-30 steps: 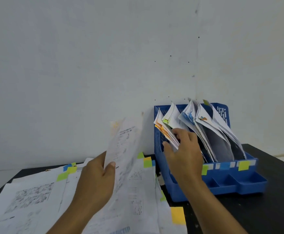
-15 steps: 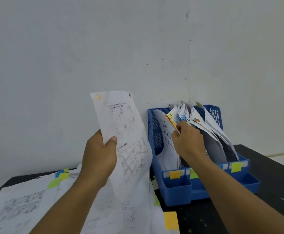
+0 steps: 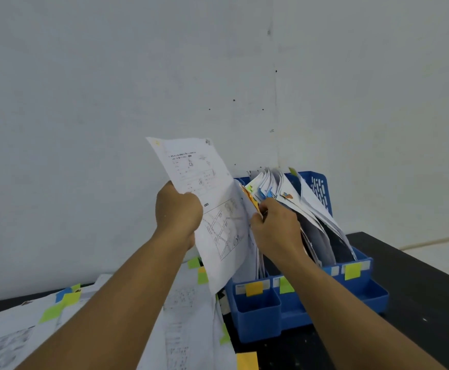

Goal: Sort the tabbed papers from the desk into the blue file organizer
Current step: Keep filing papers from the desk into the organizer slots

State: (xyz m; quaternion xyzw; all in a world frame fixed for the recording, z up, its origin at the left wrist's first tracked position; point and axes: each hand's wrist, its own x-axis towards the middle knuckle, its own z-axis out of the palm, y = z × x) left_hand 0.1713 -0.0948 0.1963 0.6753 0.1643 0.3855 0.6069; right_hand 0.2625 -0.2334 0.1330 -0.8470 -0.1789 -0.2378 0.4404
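- Tabbed papers (image 3: pixel 18 340) lie spread in an overlapping heap on the left part of the black bench (image 3: pixel 418 297), with green, blue and yellow tabs sticking out along their edges.
- One printed sheet (image 3: pixel 207 209) is held upright in the air above that heap, just left of the blue file organizer (image 3: pixel 260 313); it carries text, small drawings and a map-like line drawing, and has a yellow tab at its top left corner.
- The left hand (image 3: pixel 178 212) grips this sheet at its left edge, fingers curled behind the paper and thumb in front.
- The right hand (image 3: pixel 276 227) reaches into the organizer's filed papers (image 3: pixel 284 190), its fingers curled and pinching sheets near their orange tabs, at the left side of the stack; the loose sheet's right edge is touching or just beside this hand.
- The organizer stands on the bench against the white wall (image 3: pixel 111 102), near the room corner; its back wall is perforated and its upright slots are full of leaning papers.
- Along its front run small open trays, each slot marked with a coloured label: an orange-yellow one (image 3: pixel 254 288) on the left, a green one (image 3: pixel 286 285) next to it, and a yellow-green one (image 3: pixel 352 271) further right.
- A separate yellow tab (image 3: pixel 247 360) shows at the bottom edge, on the near corner of the paper heap.
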